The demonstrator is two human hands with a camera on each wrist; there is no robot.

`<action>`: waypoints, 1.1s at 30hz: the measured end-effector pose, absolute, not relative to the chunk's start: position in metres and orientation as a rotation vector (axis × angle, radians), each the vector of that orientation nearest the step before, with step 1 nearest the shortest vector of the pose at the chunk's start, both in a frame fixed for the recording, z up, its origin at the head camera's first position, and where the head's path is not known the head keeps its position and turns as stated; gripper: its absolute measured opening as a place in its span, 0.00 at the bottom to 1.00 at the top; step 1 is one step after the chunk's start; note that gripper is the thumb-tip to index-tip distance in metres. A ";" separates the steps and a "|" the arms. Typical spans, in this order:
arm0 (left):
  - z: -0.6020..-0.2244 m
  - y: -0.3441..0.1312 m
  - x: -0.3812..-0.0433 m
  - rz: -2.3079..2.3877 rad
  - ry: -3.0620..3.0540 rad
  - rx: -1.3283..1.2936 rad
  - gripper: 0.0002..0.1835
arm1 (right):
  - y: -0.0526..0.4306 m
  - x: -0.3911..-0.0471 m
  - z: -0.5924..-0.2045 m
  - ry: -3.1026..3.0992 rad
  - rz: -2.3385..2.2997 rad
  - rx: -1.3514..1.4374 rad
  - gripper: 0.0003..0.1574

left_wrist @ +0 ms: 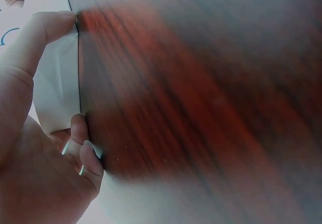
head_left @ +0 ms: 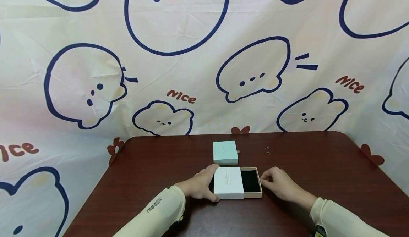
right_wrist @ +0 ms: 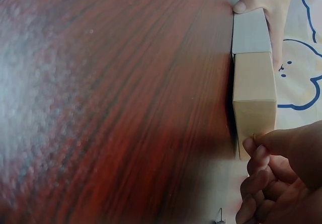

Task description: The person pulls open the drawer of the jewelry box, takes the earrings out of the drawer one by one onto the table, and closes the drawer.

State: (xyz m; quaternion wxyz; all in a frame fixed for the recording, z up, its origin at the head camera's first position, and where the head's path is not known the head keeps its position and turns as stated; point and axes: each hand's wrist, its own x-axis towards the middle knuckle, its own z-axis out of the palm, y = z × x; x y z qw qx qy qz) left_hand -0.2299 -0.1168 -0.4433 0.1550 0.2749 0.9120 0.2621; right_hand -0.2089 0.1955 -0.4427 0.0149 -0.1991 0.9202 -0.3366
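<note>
A white drawer box lies on the brown table, its white sleeve [head_left: 228, 183] at the left and its tan drawer [head_left: 252, 195] pulled partway out to the right. Black lining [head_left: 250, 181] shows inside the drawer. My left hand [head_left: 202, 185] grips the left end of the sleeve, thumb at the near side and fingers round the far side. With thumb and forefinger, my right hand [head_left: 280, 184] pinches a small pull tab [right_wrist: 254, 136] on the drawer's end face; the fingertips hide most of the tab.
Behind the white box stands a light-blue box [head_left: 225, 152] with a small tab on its right side. Two tiny thin pieces [head_left: 267, 150] lie farther right on the table [head_left: 306, 159]. A printed cloth [head_left: 198, 73] hangs behind the table's far edge.
</note>
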 end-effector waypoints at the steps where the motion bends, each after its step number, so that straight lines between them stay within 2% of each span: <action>1: -0.443 -0.117 -0.230 0.750 2.612 0.789 0.55 | 0.195 -0.209 -0.443 2.862 -1.048 -0.620 0.07; 33: -0.445 -0.117 -0.230 0.748 2.617 0.777 0.56 | 0.190 -0.210 -0.441 2.857 -1.034 -0.621 0.08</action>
